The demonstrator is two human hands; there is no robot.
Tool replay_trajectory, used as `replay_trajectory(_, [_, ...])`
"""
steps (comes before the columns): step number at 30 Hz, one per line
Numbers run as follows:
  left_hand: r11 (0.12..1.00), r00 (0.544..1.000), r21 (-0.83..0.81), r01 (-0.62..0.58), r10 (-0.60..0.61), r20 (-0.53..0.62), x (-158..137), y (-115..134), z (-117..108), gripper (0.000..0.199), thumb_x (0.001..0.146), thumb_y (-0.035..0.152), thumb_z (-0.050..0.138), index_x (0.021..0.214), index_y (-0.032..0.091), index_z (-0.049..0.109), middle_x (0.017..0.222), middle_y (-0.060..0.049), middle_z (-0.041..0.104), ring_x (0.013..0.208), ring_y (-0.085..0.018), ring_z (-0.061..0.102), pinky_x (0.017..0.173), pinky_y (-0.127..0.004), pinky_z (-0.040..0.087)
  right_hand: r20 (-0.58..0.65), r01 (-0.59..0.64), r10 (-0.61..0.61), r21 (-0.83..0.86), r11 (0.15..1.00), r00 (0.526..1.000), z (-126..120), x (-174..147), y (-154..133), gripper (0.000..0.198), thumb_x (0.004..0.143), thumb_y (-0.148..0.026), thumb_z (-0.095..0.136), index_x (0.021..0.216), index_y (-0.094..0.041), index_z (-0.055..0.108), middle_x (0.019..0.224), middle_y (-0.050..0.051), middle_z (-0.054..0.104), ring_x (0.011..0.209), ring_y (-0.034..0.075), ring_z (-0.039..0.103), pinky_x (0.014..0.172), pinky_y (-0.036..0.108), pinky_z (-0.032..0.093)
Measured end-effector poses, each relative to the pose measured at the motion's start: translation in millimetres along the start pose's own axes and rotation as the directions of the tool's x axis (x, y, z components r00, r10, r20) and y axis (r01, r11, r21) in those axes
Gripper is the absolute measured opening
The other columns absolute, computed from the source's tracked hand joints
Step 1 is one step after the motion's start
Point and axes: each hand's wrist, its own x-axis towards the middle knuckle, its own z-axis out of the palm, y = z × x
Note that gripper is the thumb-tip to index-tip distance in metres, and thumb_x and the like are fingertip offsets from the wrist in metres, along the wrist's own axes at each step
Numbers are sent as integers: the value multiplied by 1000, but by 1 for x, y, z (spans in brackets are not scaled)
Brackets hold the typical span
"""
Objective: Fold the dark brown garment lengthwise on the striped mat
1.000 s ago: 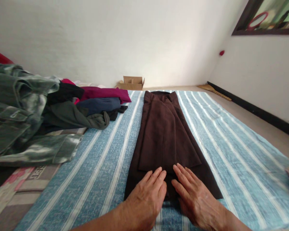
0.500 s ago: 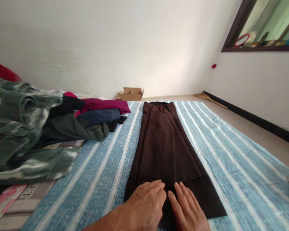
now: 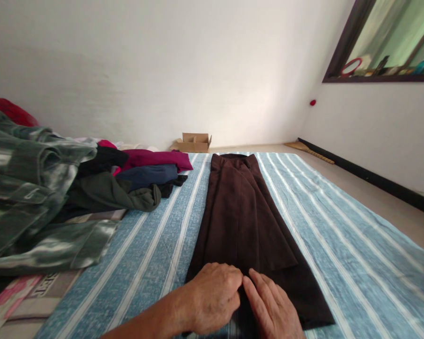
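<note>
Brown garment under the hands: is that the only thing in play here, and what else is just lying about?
In play:
- brown garment, laid flat lengthwise on the striped blue sheet
- left hand and right hand, both resting on its near end

Lying about:
- pile of clothes, left of the garment
- cardboard box by the far wall
</note>
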Motion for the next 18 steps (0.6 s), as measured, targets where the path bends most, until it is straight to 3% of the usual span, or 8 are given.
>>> replay_trajectory(3, [1000, 999, -4, 3, -3, 34, 2, -3, -3, 21, 81, 17, 43, 89, 18, 62, 89, -5, 69, 84, -20, 64, 78, -30, 48, 48, 101, -103, 35, 994, 994, -9, 13, 11, 44, 92, -15, 25, 126, -9, 52, 108, 15, 66, 92, 22, 64, 71, 30, 53])
replay_trajectory(7, [999, 999, -47, 7, -5, 39, 3, -6, -9, 18, 79, 17, 43, 80, 18, 62, 81, -3, 68, 76, -19, 63, 74, -28, 48, 84, 168, -176, 86, 982, 981, -14, 30, 20, 38, 92, -13, 28, 119, -3, 54, 102, 16, 67, 85, 21, 64, 68, 29, 53])
replay_trajectory(18, [986, 998, -161, 40, -31, 61, 1, -10, -13, 21, 80, 16, 42, 83, 18, 63, 85, -3, 68, 79, -17, 63, 75, -26, 46, 196, 185, -241, 269, 945, 951, -20, 47, 30, 33, 94, -17, 38, 123, -4, 46, 81, 8, 63, 69, 15, 58, 59, 27, 50])
